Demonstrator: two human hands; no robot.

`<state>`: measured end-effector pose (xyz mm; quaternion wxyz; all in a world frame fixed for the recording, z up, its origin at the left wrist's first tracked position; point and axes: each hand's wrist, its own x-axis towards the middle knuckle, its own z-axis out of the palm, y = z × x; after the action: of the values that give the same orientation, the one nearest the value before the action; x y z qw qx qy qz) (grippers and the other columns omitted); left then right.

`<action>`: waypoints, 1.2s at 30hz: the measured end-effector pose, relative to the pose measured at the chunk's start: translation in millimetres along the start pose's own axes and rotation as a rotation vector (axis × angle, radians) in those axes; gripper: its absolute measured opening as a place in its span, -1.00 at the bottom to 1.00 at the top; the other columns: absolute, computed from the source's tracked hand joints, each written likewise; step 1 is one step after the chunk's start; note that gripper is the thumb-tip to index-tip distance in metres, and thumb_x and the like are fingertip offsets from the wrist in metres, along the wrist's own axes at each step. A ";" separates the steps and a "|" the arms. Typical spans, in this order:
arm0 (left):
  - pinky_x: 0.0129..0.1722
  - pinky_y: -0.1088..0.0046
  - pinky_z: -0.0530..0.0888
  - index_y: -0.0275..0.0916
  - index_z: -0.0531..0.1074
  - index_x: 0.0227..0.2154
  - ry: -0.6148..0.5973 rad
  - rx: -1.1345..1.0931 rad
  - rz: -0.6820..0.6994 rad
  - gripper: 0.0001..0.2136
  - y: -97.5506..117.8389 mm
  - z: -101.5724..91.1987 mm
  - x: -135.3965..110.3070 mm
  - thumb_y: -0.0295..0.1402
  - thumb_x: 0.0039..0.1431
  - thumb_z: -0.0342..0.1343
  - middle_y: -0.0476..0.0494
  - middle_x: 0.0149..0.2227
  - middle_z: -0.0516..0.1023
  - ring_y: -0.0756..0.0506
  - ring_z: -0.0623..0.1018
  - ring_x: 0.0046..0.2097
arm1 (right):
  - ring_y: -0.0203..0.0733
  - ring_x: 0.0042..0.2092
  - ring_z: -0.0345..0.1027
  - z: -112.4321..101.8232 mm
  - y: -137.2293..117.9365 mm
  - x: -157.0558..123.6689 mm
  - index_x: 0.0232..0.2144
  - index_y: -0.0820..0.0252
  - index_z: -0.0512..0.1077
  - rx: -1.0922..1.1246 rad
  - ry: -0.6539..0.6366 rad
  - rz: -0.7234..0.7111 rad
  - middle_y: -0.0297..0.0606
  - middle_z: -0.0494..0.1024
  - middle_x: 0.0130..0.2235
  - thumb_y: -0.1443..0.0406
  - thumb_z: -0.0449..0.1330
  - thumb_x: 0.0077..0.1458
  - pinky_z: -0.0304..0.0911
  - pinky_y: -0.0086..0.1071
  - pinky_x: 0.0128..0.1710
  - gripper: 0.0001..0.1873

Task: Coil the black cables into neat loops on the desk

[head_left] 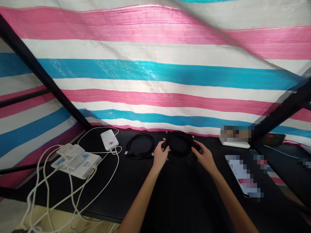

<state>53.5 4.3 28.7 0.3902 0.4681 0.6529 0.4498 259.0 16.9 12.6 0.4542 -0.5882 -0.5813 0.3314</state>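
Forearms reaching across black table (pixel 175 194) to a black cable coil (pixel 180 143)

Left hand (pixel 160 154) is curling shut around the coil's left side. Right hand (pixel 204 156) is clasping the right side, fingers wrapped over the loops. Gripping opposite sides evenly is probably best for stopping the loops springing apart. Coil is sitting at the table's far edge: round, glossy, several stacked loops, near a thinner second coil (pixel 140 146).

No legible text. Red mark on white rectangular power bank (pixel 109 139): too small to read. Pixelated: dark flat tablet screen (pixel 243 174), white flat box (pixel 233 144). No print visible on black coiled cable (pixel 178 134).
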 end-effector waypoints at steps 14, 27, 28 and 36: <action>0.01 0.10 0.39 -0.30 0.26 0.09 0.059 0.386 0.228 -0.61 -28.5 29.3 6.0 -0.42 0.18 0.00 -0.39 0.07 0.27 -0.30 0.34 0.11 | -0.17 -0.32 0.37 29.5 36.5 47.9 0.02 0.15 0.35 -0.319 0.083 -0.066 -0.18 0.42 -0.10 0.24 0.07 -0.02 0.27 -0.29 -0.28 -0.51; 0.23 0.05 0.14 -0.29 0.40 -0.08 -0.073 0.882 0.730 -0.74 -51.2 61.0 -0.5 -0.33 0.26 -0.09 -0.20 -0.08 0.48 -0.24 0.35 0.13 | -0.23 -0.42 0.36 30.5 39.5 16.6 0.20 0.08 0.11 -0.372 0.139 0.043 -0.17 0.33 0.01 0.01 -0.01 0.09 0.24 -0.30 -0.38 -0.34; 0.23 0.05 0.13 -0.28 0.40 -0.08 -0.073 0.882 0.731 -0.74 -50.7 60.9 -1.6 -0.34 0.26 -0.08 -0.20 -0.08 0.48 -0.23 0.37 0.12 | -0.24 -0.43 0.35 31.1 38.9 10.6 0.19 0.10 0.12 -0.338 0.183 0.065 -0.16 0.33 0.01 0.00 -0.01 0.08 0.24 -0.30 -0.38 -0.35; 0.17 0.17 0.24 -0.31 0.21 0.14 -0.177 0.881 0.801 -0.62 -58.1 64.2 2.0 -0.39 0.29 -0.17 -0.25 0.11 0.39 -0.19 0.24 0.23 | -0.27 -0.45 0.33 32.6 38.4 -15.2 -0.10 0.19 0.39 -0.276 0.245 0.074 -0.15 0.36 -0.07 0.17 -0.02 0.01 0.23 -0.32 -0.39 -0.58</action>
<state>97.7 11.3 -45.5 0.0126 0.8308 0.5159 0.2084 242.2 10.2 -36.7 0.4242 -0.7020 -0.5393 0.1909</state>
